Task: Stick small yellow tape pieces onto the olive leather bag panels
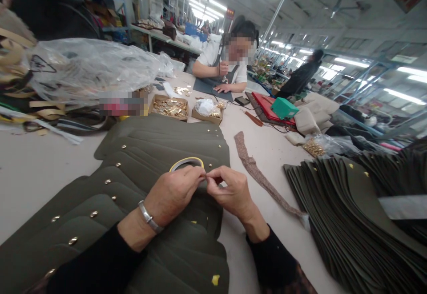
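Note:
Over a spread of overlapping dark olive panels (147, 151) my two hands meet at the fingertips. My left hand (176, 189), with a silver bracelet at the wrist, is closed against a roll of yellow-edged tape (187, 159); its lower part is hidden behind my fingers. Thumb and forefinger of my right hand (230, 191) are pinched together, touching the left fingertips. Whatever lies in that pinch is too small to make out. Gold-coloured metal studs (94, 214) run along the panels, and small yellow scraps (215, 279) stick to some of them.
A thick stack of similar panels (333, 214) stands at right, beside a brown speckled strip (253, 169). Boxes of gold metal parts (170, 107) lie ahead, near a plastic bag (93, 62). Across the table a person (223, 69) works; a green box (284, 108) rests at right.

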Tool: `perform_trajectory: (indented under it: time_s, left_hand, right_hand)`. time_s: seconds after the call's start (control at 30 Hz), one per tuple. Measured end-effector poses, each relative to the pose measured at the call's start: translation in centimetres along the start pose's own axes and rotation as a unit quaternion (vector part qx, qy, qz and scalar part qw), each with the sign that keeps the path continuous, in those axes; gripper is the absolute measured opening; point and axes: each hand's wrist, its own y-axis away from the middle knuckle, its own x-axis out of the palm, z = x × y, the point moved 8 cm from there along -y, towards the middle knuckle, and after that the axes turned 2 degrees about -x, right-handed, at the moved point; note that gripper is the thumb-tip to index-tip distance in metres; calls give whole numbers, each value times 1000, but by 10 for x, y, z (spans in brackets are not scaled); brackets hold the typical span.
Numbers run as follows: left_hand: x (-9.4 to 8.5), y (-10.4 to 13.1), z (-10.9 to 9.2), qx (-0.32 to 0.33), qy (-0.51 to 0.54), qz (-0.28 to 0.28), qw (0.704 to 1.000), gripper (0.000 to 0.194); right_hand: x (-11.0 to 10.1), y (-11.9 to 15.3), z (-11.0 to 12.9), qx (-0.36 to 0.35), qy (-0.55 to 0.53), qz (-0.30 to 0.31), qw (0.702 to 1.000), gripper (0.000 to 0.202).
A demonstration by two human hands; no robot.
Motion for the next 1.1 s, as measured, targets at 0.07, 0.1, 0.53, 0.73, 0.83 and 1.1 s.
perform_trajectory:
  time_s: [0.07, 0.1, 0.53, 0.73, 0.83, 1.1]
  left_hand:
    - [-3, -2, -1, 0, -15, -8, 1000, 20]
    - [-5, -2, -2, 3, -28, -16, 999, 21]
    - [-18, -1, -12, 5, -79, -63, 995, 16]
    - [14, -4, 10, -37, -87, 96, 991, 9]
    - [19, -4, 10, -43, -100, 114, 988, 13]
    - [17, -5, 9, -52, -67, 123, 989, 11]
  right_hand:
    - [2, 0, -8, 87, -51, 9, 995, 11]
    - [4, 1, -12, 138, -86, 13, 987, 10]
    - [7, 22, -86, 379, -185, -33, 906, 17]
    - [28, 29, -96, 382, -301, 11, 874, 27]
    - [35, 28, -90, 364, -271, 27, 891, 23]
    - [40, 35, -100, 414, -345, 20, 842, 28]
